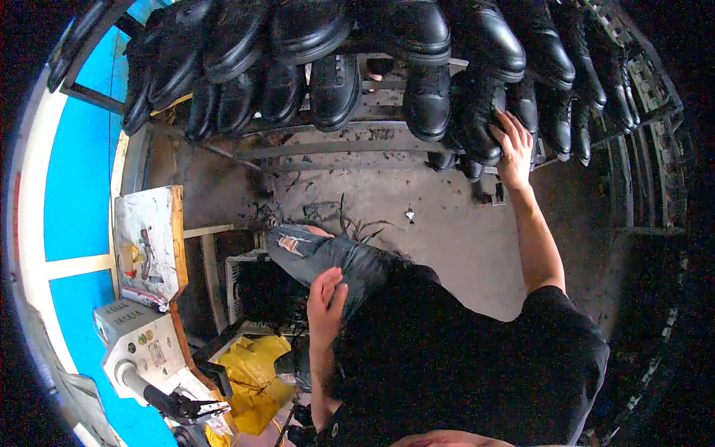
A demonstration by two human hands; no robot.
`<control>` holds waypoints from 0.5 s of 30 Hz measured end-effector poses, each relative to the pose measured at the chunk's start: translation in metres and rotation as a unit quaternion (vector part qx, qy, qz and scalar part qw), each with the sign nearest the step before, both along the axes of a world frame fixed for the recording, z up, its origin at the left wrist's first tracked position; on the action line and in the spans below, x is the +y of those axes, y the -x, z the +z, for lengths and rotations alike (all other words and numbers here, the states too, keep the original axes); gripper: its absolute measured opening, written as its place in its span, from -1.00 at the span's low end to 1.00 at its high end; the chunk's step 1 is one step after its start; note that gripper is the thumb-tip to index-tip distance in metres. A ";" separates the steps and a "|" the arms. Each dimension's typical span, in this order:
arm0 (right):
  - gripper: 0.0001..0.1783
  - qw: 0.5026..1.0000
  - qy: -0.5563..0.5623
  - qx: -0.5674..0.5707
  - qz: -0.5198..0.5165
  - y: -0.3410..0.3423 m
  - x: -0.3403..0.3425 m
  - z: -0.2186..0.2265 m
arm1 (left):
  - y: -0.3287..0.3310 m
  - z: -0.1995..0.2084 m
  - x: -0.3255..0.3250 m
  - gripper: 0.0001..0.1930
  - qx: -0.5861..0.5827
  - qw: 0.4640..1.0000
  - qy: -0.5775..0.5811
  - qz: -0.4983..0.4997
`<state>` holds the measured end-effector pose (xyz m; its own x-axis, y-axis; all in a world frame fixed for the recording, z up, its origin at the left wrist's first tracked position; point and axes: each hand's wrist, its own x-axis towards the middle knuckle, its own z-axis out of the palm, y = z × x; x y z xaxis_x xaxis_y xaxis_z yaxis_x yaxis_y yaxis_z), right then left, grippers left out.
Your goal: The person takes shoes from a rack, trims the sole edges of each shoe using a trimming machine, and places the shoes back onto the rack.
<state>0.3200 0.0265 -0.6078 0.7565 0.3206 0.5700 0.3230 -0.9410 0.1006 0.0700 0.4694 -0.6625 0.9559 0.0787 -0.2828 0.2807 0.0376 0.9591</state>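
Observation:
Up at the rack on the right, my right hand (513,151) grips the side of a black leather boot (474,123), with its fingers laid over the toe and its thumb mostly hidden. The boot hangs among others in the lower row. My left hand (325,307) is held low beside my knee, its fingers stretched out and nothing in it. Below it shows the torn blue jeans (342,261) on my leg.
Two rows of black boots (305,33) fill the metal rack ahead. At the left stand a grey-and-white machine box (141,339) and a stained board (149,238). A yellow plastic bag (253,376) lies below them. Scraps litter the grey floor (439,231).

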 end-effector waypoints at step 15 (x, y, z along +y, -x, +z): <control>-0.22 0.987 -0.018 0.057 -0.149 -0.016 -0.080 0.017 | -0.068 0.008 -0.032 -0.61 0.025 0.997 0.050 -0.050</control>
